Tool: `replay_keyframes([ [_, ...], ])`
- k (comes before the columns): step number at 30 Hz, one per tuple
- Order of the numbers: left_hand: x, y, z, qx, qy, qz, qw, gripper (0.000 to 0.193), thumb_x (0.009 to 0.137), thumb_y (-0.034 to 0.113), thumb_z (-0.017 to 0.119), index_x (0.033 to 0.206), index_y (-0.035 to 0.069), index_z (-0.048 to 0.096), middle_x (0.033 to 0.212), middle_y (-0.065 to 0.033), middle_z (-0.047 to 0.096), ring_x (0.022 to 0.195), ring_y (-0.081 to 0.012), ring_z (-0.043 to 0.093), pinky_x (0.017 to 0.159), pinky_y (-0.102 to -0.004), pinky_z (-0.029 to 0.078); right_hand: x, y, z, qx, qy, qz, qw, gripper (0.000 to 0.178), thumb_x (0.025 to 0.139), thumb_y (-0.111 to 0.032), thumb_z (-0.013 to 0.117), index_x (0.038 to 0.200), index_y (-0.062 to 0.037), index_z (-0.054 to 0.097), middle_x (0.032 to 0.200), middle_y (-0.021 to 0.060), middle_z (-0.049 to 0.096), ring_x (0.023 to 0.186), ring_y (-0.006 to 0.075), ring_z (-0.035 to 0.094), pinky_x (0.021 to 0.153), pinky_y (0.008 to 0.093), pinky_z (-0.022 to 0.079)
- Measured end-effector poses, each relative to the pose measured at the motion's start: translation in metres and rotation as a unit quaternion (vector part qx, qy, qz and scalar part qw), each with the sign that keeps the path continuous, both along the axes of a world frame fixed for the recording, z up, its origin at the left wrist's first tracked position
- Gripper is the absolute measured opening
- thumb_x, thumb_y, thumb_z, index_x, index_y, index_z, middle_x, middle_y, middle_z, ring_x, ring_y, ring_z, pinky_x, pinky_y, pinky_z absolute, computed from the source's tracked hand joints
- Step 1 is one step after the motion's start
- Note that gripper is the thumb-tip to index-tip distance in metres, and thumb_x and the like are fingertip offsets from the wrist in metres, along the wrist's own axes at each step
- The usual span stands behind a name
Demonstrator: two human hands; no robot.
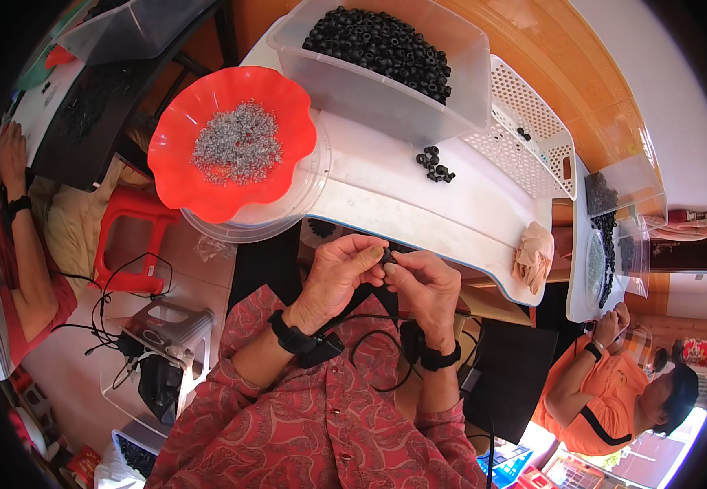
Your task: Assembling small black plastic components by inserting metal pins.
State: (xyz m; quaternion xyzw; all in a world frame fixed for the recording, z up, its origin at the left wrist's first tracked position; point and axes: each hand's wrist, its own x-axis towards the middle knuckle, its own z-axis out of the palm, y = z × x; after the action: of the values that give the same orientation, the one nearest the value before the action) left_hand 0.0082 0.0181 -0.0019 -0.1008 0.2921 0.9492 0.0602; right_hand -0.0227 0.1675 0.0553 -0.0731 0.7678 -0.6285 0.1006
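Close in front of my chest, just off the table's near edge, my left hand (pixel 333 277) and my right hand (pixel 427 287) meet with fingers pinched. Between their fingertips is a small black part (pixel 388 256), mostly covered by the thumbs. Beyond them on the white table (pixel 370 208) lies a small cluster of black ring-like parts (pixel 435 165). A large translucent bin (pixel 386 102) behind it holds a heap of similar black parts (pixel 378 53). Left of the bin, a red wavy-rimmed bowl (pixel 170 134) contains many tiny clear-grey pieces (pixel 239 145).
The bowl rests on a clear round lid (pixel 309 191). A white perforated basket (pixel 524 122) and a crumpled beige cloth (pixel 534 254) are at the right. Cables hang by a grey stool (pixel 174 326) and a red stool (pixel 129 232). Co-workers sit at left (pixel 32 277) and right (pixel 598 391).
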Motion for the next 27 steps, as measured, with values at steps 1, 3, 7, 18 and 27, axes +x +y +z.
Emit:
replay_keyframes([
  [1, 0.0, 0.0, 0.0, 0.0, 0.0, 0.0, 1.0, 0.019, 0.094, 0.011, 0.062, 0.109, -0.001, 0.064, 0.085, -0.0068, 0.066, 0.073, -0.0121, 0.063, 0.065, -0.0247, 0.054, 0.0, 0.001, -0.002, -0.007, 0.007, 0.009, 1.0, 0.016, 0.08, 0.004, 0.073, 0.096, 0.0032, 0.07, 0.082, 0.0068, 0.069, 0.069, 0.0098, 0.065, 0.061, 0.0213, 0.053],
  [3, 0.001, 0.0, 0.0, -0.02, 0.005, 0.001, 1.0, 0.02, 0.095, 0.011, 0.061, 0.11, -0.001, 0.065, 0.084, -0.0063, 0.066, 0.072, -0.0117, 0.063, 0.065, -0.0242, 0.054, 0.0, 0.002, -0.004, -0.014, 0.015, 0.017, 1.0, 0.016, 0.08, 0.004, 0.073, 0.096, 0.0035, 0.07, 0.082, 0.007, 0.069, 0.069, 0.01, 0.065, 0.061, 0.0214, 0.053],
  [7, 0.001, -0.001, 0.001, -0.039, 0.006, 0.005, 0.999, 0.021, 0.095, 0.012, 0.06, 0.11, -0.002, 0.065, 0.083, -0.0058, 0.066, 0.071, -0.0114, 0.062, 0.064, -0.0238, 0.053, -0.002, 0.0, -0.003, 0.008, 0.035, 0.025, 0.999, 0.014, 0.079, 0.004, 0.074, 0.093, 0.0033, 0.071, 0.082, 0.007, 0.069, 0.067, 0.01, 0.065, 0.06, 0.0213, 0.053],
  [18, 0.001, -0.007, 0.009, -0.189, 0.02, -0.008, 0.982, 0.021, 0.095, 0.009, 0.06, 0.111, -0.002, 0.064, 0.083, -0.0054, 0.065, 0.067, -0.0091, 0.061, 0.06, -0.0218, 0.052, -0.004, 0.004, -0.002, 0.014, 0.011, 0.042, 0.999, 0.012, 0.078, 0.005, 0.074, 0.089, 0.0034, 0.071, 0.08, 0.0069, 0.069, 0.066, 0.0099, 0.064, 0.058, 0.0211, 0.053],
  [27, 0.001, -0.011, 0.011, -0.166, 0.04, 0.004, 0.985, 0.015, 0.094, 0.008, 0.062, 0.104, -0.002, 0.064, 0.08, -0.0055, 0.063, 0.067, -0.0099, 0.061, 0.061, -0.0221, 0.053, -0.003, 0.002, 0.0, 0.033, 0.077, 0.044, 0.995, 0.016, 0.072, 0.008, 0.076, 0.086, 0.0019, 0.071, 0.08, 0.0061, 0.068, 0.073, 0.0115, 0.064, 0.063, 0.0237, 0.052],
])
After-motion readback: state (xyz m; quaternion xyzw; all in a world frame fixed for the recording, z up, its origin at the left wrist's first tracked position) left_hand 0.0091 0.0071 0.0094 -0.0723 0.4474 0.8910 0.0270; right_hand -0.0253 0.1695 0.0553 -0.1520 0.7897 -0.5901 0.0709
